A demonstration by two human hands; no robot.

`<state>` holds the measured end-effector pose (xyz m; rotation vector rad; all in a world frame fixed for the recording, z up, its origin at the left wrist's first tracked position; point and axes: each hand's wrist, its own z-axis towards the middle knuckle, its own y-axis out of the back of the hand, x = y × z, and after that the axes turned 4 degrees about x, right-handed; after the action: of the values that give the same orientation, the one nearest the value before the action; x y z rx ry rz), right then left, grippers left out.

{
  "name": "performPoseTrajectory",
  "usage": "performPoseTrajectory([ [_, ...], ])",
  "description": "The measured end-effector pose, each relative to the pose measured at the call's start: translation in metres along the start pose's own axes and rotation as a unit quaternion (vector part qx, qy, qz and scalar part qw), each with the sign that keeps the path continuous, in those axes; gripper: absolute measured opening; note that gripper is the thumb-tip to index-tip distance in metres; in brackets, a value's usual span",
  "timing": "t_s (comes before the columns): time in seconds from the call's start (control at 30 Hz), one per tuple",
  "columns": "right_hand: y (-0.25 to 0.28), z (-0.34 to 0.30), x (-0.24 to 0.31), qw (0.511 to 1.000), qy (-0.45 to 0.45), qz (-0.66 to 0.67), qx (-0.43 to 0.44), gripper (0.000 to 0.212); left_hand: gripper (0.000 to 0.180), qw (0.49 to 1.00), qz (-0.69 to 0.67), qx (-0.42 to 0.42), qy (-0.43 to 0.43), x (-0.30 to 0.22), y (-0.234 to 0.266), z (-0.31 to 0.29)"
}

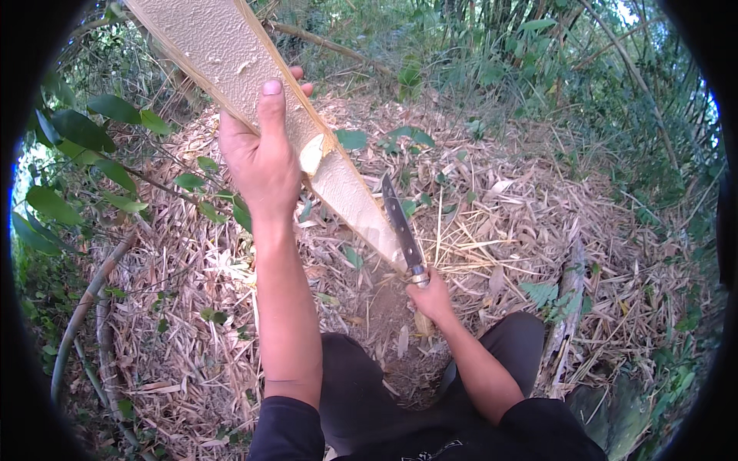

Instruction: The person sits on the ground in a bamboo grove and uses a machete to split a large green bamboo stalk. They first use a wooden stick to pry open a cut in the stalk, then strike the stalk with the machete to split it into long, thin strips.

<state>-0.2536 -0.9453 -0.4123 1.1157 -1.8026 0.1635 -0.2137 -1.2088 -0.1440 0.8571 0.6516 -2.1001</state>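
Observation:
A long split piece of bamboo [346, 188] slants from the top left down to the right, its pale hollow inner face up and a node partway along. Around its upper part my left hand [265, 157] is closed, thumb on the inner face and fingertips showing past the right edge. My right hand [430, 296] grips a knife [401, 223] with a dark, holed blade, pointing up and slightly left. The blade lies close along the bamboo's right edge near its lower end; whether it touches, I cannot tell. The knife's handle is mostly hidden in my fist.
Dry leaves and thin shavings [477, 250] litter the ground between and beyond my bent knees [515, 346]. A leafy branch [100, 157] reaches in from the left, above a curved stick [81, 323]. A weathered log [569, 296] lies at the right. Green undergrowth [507, 69] stands behind.

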Motion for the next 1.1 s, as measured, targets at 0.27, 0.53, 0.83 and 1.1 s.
performPoseTrajectory([
  [0.27, 0.007, -0.007, -0.001, 0.985, 0.092, -0.116, -0.086, 0.050, 0.031, 0.997, 0.052, -0.049, -0.021, 0.003, -0.026, -0.002],
  [0.53, 0.004, -0.035, 0.082, 0.954, 0.230, -0.006, -0.193, 0.040, 0.031, 0.987, 0.116, -0.103, -0.042, 0.017, -0.011, -0.001],
  [0.83, -0.019, 0.018, 0.008, 0.970, 0.120, -0.173, -0.120, 0.043, 0.035, 0.973, 0.157, -0.114, -0.125, 0.026, -0.019, 0.003],
  [1.1, 0.001, 0.015, 0.015, 0.997, 0.043, -0.044, -0.039, 0.039, 0.035, 0.948, 0.244, -0.123, -0.162, 0.026, -0.023, -0.004],
])
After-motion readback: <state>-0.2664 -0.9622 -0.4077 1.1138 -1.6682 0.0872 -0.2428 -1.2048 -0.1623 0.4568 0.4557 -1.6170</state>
